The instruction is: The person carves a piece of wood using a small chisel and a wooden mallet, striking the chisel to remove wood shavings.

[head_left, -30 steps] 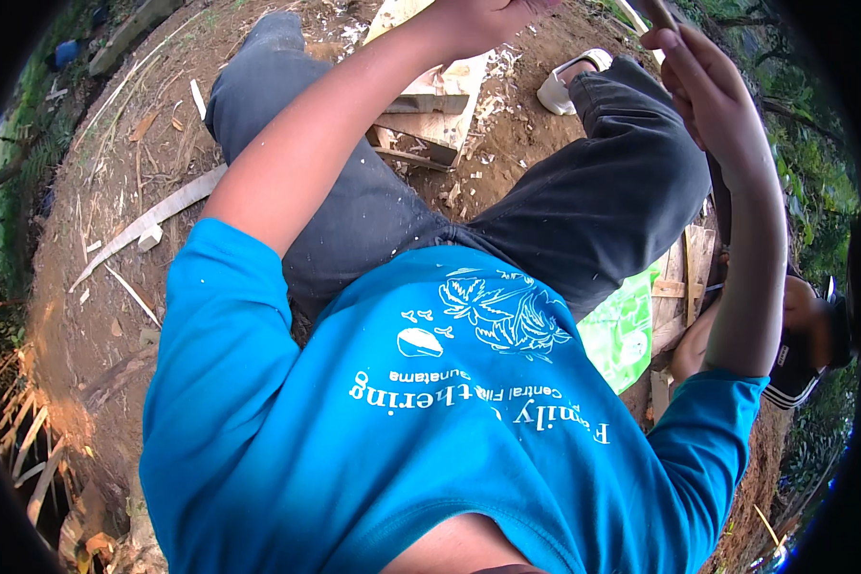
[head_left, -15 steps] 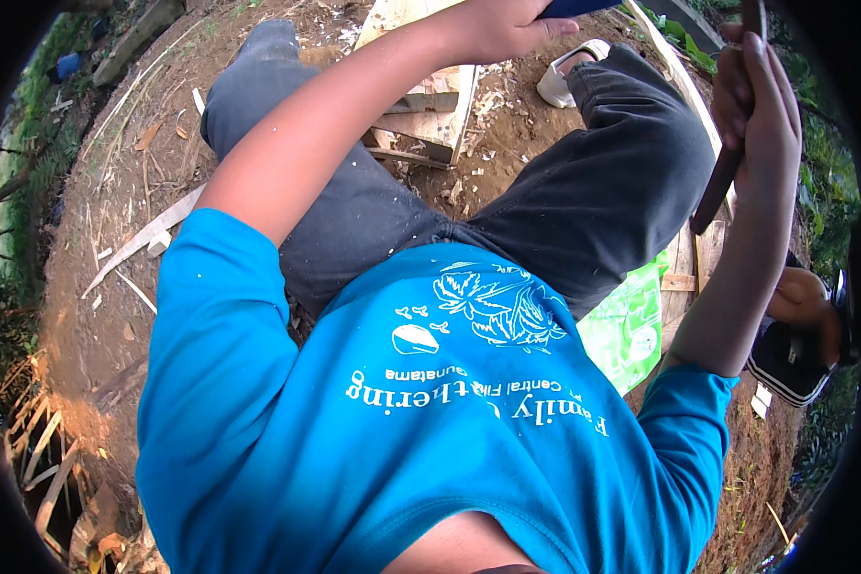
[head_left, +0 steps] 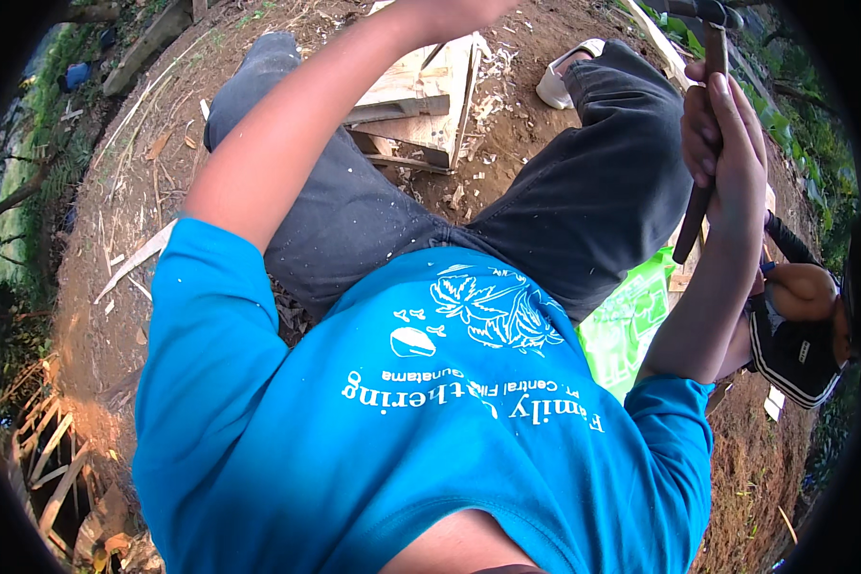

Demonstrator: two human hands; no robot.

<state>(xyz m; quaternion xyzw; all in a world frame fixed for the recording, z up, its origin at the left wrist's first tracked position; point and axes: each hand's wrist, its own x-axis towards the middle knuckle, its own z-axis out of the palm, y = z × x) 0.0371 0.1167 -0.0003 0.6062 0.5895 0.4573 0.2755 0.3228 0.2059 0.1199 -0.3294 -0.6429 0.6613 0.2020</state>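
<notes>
My right hand (head_left: 727,134) is raised at the upper right, its fingers wrapped round the handle of a hammer (head_left: 715,48). The dark metal head is at the top, and the handle's lower end sticks out below my fist. My left hand (head_left: 459,11) is at the top edge, beyond my left thigh; its fingers run out of the picture, so what they hold is hidden. Below that forearm, pale wooden boards (head_left: 421,124) lie on the ground between my legs, partly covered by my arm and leg.
Wood shavings (head_left: 493,72) are scattered over the brown soil. A bright green bag (head_left: 627,325) lies by my right thigh. Another person (head_left: 794,330), in dark clothing with white stripes, is close at the right. Split wood strips (head_left: 53,454) lie at the lower left.
My right hand has moved slightly left and down with the hammer, whose head now shows. My left hand has shifted up and left; the blue thing in it has gone out of view.
</notes>
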